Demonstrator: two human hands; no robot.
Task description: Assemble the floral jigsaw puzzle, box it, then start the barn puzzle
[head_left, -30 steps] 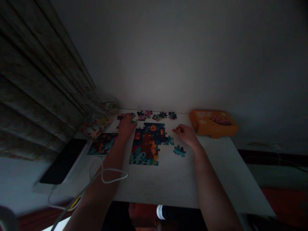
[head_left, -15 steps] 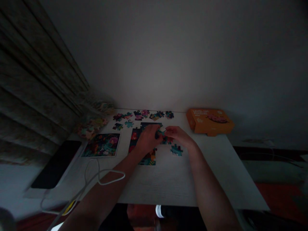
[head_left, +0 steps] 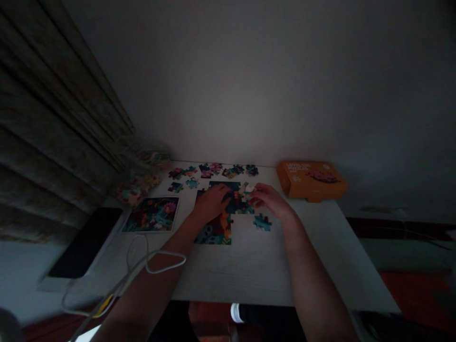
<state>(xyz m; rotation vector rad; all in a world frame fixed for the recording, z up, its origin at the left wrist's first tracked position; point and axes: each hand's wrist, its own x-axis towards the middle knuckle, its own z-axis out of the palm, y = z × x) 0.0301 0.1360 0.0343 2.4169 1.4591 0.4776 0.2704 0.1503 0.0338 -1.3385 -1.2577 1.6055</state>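
A partly joined jigsaw puzzle (head_left: 213,232) lies on the white table, dark with teal, red and orange patches. My left hand (head_left: 213,202) rests over its upper left part, fingers stretched out and holding nothing. At the puzzle's upper right edge, my right hand (head_left: 268,198) pinches a puzzle piece (head_left: 250,188) whose pale side shows. The fingertips partly cover this piece, and I cannot tell whether it touches the joined part. Just below the right hand, a separate teal cluster of pieces (head_left: 262,223) lies on the table.
Several loose pieces (head_left: 211,169) lie along the back. A picture card (head_left: 151,214) and a black phone-like slab (head_left: 86,243) are at the left, near a white cable (head_left: 166,272). An orange puzzle box (head_left: 310,180) stands back right. Curtains (head_left: 53,118) hang at the left.
My left hand has shifted left and flattened onto the puzzle. My right hand has moved slightly right, so a gap now shows between the hands. The pale piece moved right with it.
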